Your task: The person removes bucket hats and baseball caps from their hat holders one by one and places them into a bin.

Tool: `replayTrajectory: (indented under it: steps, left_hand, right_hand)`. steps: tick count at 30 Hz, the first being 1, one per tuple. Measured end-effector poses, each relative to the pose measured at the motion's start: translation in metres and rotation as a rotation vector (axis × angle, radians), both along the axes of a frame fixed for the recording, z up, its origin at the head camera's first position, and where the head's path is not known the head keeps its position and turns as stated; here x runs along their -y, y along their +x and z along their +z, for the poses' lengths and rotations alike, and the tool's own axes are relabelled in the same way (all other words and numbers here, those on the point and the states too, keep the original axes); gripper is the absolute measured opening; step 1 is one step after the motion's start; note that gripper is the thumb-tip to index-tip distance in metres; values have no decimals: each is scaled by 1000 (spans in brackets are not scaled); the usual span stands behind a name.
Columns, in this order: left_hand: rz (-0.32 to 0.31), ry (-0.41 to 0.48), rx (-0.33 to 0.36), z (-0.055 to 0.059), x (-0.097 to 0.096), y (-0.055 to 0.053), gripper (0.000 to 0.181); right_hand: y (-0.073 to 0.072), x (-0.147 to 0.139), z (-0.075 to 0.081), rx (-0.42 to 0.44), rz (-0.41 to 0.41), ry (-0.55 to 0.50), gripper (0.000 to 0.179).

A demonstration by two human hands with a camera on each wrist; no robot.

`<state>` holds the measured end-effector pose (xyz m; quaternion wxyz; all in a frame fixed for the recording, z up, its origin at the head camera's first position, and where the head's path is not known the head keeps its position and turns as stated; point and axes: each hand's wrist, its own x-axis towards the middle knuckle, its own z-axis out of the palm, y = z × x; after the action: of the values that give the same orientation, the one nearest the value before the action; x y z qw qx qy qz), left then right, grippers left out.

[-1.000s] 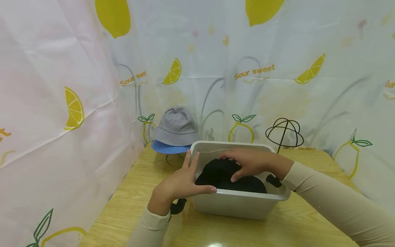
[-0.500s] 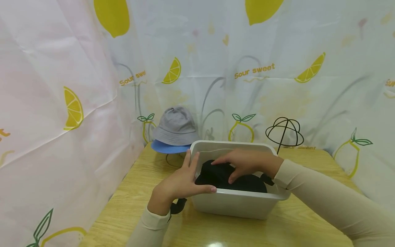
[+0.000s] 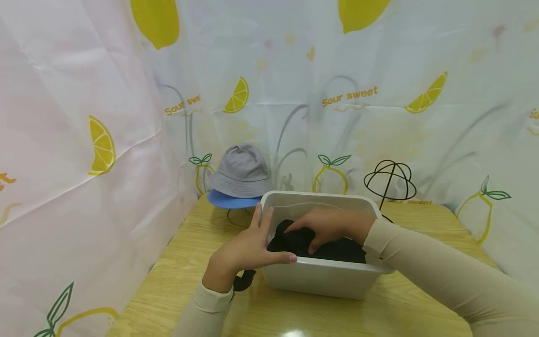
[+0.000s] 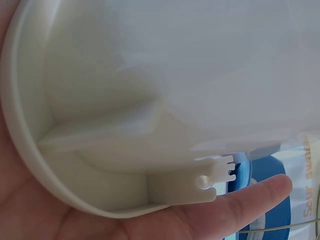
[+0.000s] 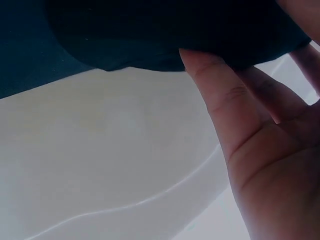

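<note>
Worktop (image 3: 185,262) in pale wood grain carries a whitish bin (image 3: 313,281) in the head view, and a black cloth hat (image 3: 341,250) lies inside it, heaped behind the front wall. The left hand (image 3: 248,250) is at the bin's front left corner, its grip apart: fingers straight along the left side, thumb laid on the front rim. The right hand (image 3: 330,227) reaches in over the right side and touches the black cloth hat, thumb and forefinger apart; whether that grip pinches the fabric I cannot tell. Behind the bin, a grey bucket hat (image 3: 242,171) sits over a blue hat (image 3: 231,200) on the left, and a black wire stand (image 3: 387,186) rises on the right, before a lemon-printed curtain (image 3: 286,61). From the left wrist, the palm lies against the outside of the bin's curved rim, with one finger stretched straight past a notched tab (image 4: 216,172). From the right wrist, dark fabric spans the top; one fingertip overlaps its edge, other fingers are partly hidden, and the bin's pale inner surface shows below.
</note>
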<state>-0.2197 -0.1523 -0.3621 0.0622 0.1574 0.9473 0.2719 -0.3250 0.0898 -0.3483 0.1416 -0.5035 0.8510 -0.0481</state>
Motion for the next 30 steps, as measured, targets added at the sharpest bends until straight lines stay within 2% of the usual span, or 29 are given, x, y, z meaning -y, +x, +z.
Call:
replayTrajectory:
  steps: [4,16,22,30]
  left_hand:
    - [3,-5,3,2,0,0,133]
    - [7,-11,-2,2,-1,1,134]
    - [8,-29,-14,-1,0,-2,134]
    - [5,-11,-8,0,-1,-1,134]
  right_hand:
    - [-1,3,-3,20,15,2,75]
    - [0,11,-17,-13,35,85,75]
    - [0,17,-22,-40,83,126,73]
    - [0,21,-31,-47,126,121,68]
